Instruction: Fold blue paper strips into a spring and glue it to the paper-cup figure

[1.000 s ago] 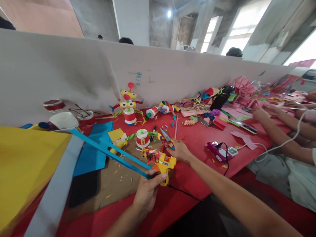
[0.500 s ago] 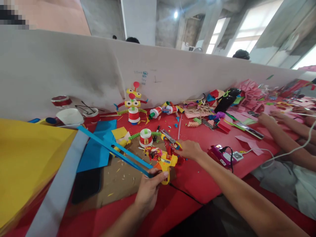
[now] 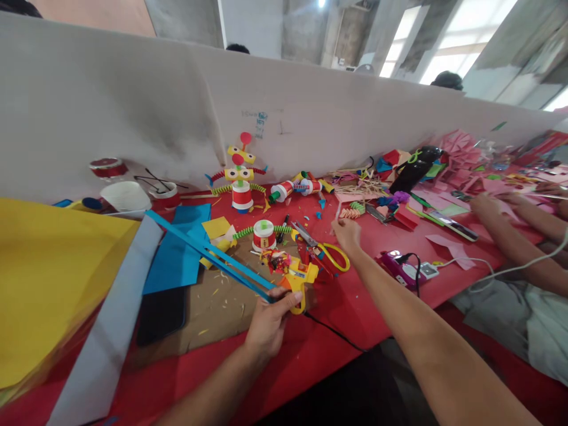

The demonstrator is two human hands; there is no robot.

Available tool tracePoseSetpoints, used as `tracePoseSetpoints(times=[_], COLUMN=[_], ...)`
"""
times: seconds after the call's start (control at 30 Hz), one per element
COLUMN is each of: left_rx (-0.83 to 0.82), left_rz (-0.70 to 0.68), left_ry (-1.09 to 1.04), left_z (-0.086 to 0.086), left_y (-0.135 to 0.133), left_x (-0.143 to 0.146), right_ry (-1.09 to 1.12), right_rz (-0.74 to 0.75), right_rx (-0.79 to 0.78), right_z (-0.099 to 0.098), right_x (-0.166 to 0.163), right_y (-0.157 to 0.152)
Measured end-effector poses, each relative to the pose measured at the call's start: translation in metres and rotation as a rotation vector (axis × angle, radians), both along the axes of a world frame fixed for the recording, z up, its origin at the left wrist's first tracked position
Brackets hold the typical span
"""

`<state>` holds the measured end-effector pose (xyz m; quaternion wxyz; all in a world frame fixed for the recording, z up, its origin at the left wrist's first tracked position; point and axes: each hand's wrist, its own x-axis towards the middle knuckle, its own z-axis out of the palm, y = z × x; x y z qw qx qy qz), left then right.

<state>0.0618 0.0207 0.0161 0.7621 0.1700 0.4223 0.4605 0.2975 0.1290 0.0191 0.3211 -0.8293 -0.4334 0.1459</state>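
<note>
My left hand (image 3: 268, 322) is closed on blue paper strips (image 3: 208, 251) that stretch away to the left. Its thumb lies over the handle of a yellow glue gun (image 3: 298, 283); whether it grips the gun I cannot tell. My right hand (image 3: 347, 235) pinches the near end of a thin whitish translucent stick (image 3: 338, 211), likely a glue stick. Scissors with yellow handles (image 3: 333, 254) lie on the table just in front of that hand. Beyond the glue gun stands a red-and-white paper cup (image 3: 264, 236) with green folded-paper arms.
A finished-looking cup figure (image 3: 242, 195) stands by the white partition (image 3: 168, 118). At left are yellow paper (image 3: 57, 284), blue paper (image 3: 177, 266) and a dark phone (image 3: 162, 316). A purple power strip (image 3: 397, 269) sits at right, near another person's hands (image 3: 486, 207).
My right hand has left the scissors, moved forward and right, and taken hold of the translucent stick. My left hand still holds the blue strips. The view has tilted slightly down.
</note>
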Motion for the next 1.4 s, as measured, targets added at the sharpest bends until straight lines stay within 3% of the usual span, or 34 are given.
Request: tracePoseSetpoints(times=[0.13, 0.23, 0.33, 0.5, 0.77, 1.13, 1.4], left_rx=[-0.006, -0.022, -0.015, -0.041, -0.020, 0.052, 0.049], left_rz=[-0.040, -0.042, -0.040, -0.044, -0.060, -0.069, -0.025], left_ry=[-0.006, -0.010, -0.021, -0.019, -0.016, 0.022, 0.041], left_z=[-0.001, -0.002, -0.005, -0.006, 0.001, 0.001, 0.003], left_y=[0.001, 0.002, 0.002, 0.002, 0.000, 0.000, -0.002], left_x=[-0.001, -0.001, -0.002, -0.002, -0.001, -0.001, 0.002], right_ry=[0.187, 0.622, 0.734, 0.684, 0.753, 1.007, 0.748], right_rz=[0.016, 0.131, 0.258, 0.330, 0.315, 0.176, 0.301], right_rx=[0.302, 0.680, 0.767, 0.757, 0.719, 0.686, 0.703], right_z=[0.024, 0.041, 0.052, 0.052, 0.037, 0.036, 0.026], right_x=[-0.024, -0.052, -0.077, -0.099, -0.102, -0.105, -0.102], right_y=[-0.038, -0.085, -0.130, -0.157, -0.151, -0.142, -0.152])
